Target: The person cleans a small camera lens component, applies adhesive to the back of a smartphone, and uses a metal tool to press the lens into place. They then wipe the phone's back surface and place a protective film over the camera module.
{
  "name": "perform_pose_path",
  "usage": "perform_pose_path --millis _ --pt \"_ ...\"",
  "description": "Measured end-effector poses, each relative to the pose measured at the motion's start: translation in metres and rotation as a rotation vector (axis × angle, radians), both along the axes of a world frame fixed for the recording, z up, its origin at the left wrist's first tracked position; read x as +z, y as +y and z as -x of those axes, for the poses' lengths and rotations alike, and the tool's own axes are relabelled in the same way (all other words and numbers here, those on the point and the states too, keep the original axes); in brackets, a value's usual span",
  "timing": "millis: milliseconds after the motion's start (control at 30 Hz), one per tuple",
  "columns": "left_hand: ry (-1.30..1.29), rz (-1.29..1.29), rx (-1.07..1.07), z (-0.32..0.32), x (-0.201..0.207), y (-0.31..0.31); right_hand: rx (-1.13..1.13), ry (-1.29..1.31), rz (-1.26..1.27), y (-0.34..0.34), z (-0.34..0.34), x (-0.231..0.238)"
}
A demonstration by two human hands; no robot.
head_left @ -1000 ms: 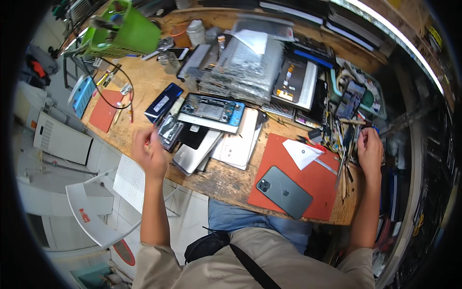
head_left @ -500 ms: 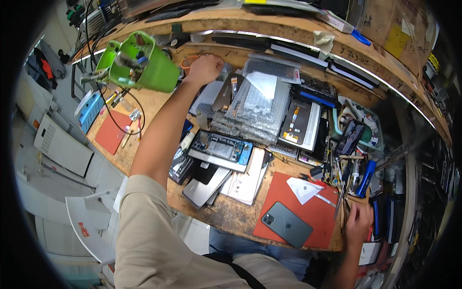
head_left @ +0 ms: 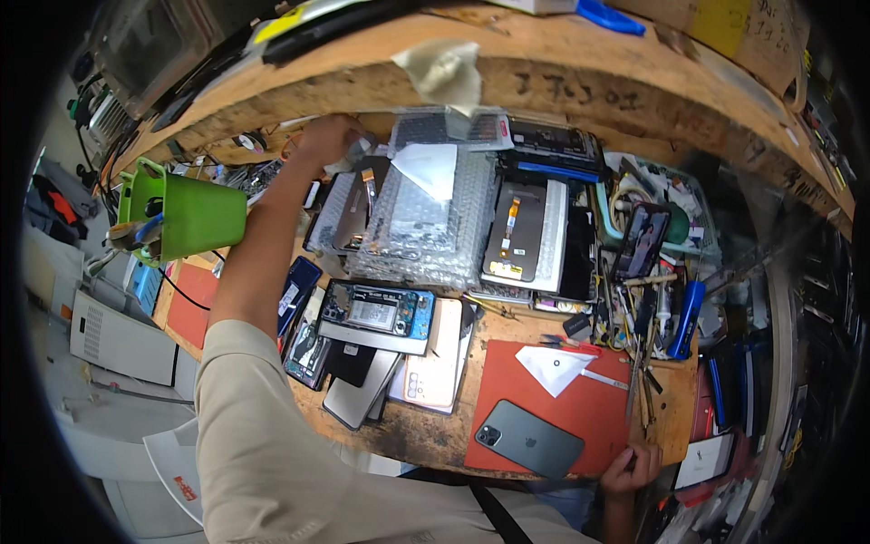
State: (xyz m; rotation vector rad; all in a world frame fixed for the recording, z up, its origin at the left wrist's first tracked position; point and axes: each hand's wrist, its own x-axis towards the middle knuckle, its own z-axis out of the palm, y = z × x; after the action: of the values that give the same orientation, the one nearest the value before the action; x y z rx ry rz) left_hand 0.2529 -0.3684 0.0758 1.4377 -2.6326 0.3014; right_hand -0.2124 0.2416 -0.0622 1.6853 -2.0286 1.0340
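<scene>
My left hand reaches to the back of the bench, its fingers closed beside a small see-through item whose kind I cannot make out. What those fingers hold is hidden. Next to them lies a stack of bubble-wrapped phone screens. At the bench's front edge my right hand rests with curled fingers and nothing visible in them. Close to it, a dark green phone lies back up on a red mat. A white paper triangle is on the mat above the phone.
A green bin of tools stands left of my left forearm. Opened phones and phone backs are piled at the middle. Screwdrivers, a blue-handled tool and a pale basket crowd the right. A wooden shelf overhangs the back.
The view has moved closer to the shelf, so the bench sits differently in it. My left arm still reaches to the back; my right hand has drawn nearer to the mat's lower right corner.
</scene>
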Motion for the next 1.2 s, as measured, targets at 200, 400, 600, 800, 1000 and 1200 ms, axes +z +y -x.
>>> perform_pose_path --millis 200,400,600,800,1000,1200 --pt "0.352 0.182 0.198 -0.002 0.026 0.048 -0.008 -0.025 -0.01 -0.001 -0.006 0.008" --pt "1.018 0.114 0.083 -0.043 0.019 0.101 -0.023 -0.339 0.022 0.0 -0.001 0.003" --pt "1.427 -0.178 0.313 -0.077 -0.033 0.239 0.031 -0.351 0.08 -0.015 0.014 0.054" --pt "2.048 -0.095 0.54 -0.078 -0.069 0.421 0.059 -0.038 -0.079 0.002 0.046 0.065" --pt "1.965 -0.444 -0.028 -0.184 -0.198 0.523 -0.32 0.034 -0.293 0.02 0.15 0.075" --pt "1.968 -0.706 -0.407 -0.088 -0.152 0.495 -0.81 0.14 -0.468 0.045 0.225 0.084"
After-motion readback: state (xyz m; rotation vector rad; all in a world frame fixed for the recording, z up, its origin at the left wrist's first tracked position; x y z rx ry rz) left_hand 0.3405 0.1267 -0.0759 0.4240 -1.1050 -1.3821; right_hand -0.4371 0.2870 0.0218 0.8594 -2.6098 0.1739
